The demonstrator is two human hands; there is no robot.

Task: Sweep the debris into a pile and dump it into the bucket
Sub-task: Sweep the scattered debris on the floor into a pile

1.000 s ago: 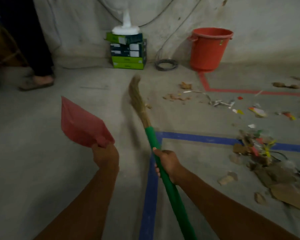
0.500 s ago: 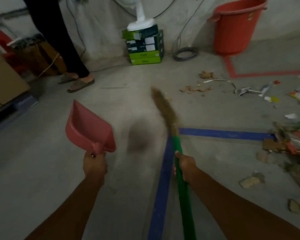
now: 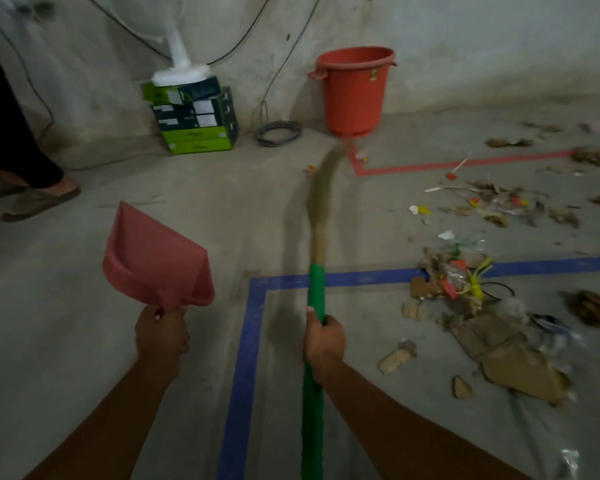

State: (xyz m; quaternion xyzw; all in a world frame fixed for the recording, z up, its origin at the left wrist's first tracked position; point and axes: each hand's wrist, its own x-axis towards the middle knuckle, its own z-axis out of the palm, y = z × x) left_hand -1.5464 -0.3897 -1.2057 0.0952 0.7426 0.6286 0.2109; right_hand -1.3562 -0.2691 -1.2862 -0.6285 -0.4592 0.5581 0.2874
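Left hand (image 3: 161,332) grips the handle of a pink dustpan (image 3: 156,259), held raised above the concrete floor (image 3: 84,323). Right hand (image 3: 324,336) is wrapped round the green shaft of a broom (image 3: 314,306); its bristle end, blurred, points toward the red bucket (image 3: 354,91) standing by the wall. Debris (image 3: 465,285) lies scattered to the right, across blue floor tape (image 3: 253,306), well apart from the bucket

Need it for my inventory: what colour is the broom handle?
The broom handle is green; the head view shows it best.
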